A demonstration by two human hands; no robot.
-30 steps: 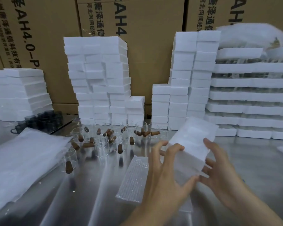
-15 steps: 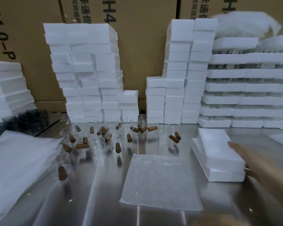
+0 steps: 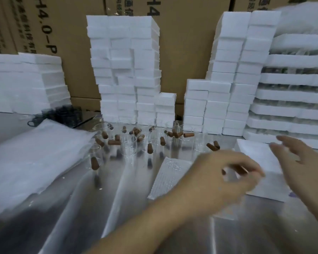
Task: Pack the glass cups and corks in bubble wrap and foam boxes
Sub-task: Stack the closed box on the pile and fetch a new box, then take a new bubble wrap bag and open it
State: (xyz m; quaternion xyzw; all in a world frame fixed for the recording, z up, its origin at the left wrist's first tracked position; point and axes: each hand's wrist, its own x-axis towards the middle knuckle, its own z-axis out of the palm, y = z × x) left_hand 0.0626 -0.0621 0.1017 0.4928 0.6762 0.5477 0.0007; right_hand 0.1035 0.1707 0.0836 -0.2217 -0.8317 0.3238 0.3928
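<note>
Clear glass cups (image 3: 130, 147) and brown corks (image 3: 188, 135) crowd the steel table (image 3: 81, 208) beneath cardboard cartons (image 3: 182, 43) marked "4.0-P" — left hand (image 3: 222, 182) blurred, grip unclear; right hand (image 3: 301, 165) spread, empty, over a white foam box (image 3: 253, 153).

Left hand (image 3: 222, 180): bare, outline blurred.
Left forearm (image 3: 145, 226): bare up to the lower frame edge.
Right hand (image 3: 301, 162): bare, pale fingernails showing.

The table (image 3: 81, 208) is shiny metal, the cups (image 3: 129, 148) are clear glass, the corks (image 3: 188, 135) are brown and matt, the boxes (image 3: 121, 70) are white foam, and the wrap (image 3: 170, 177) is bumpy plastic.
</note>
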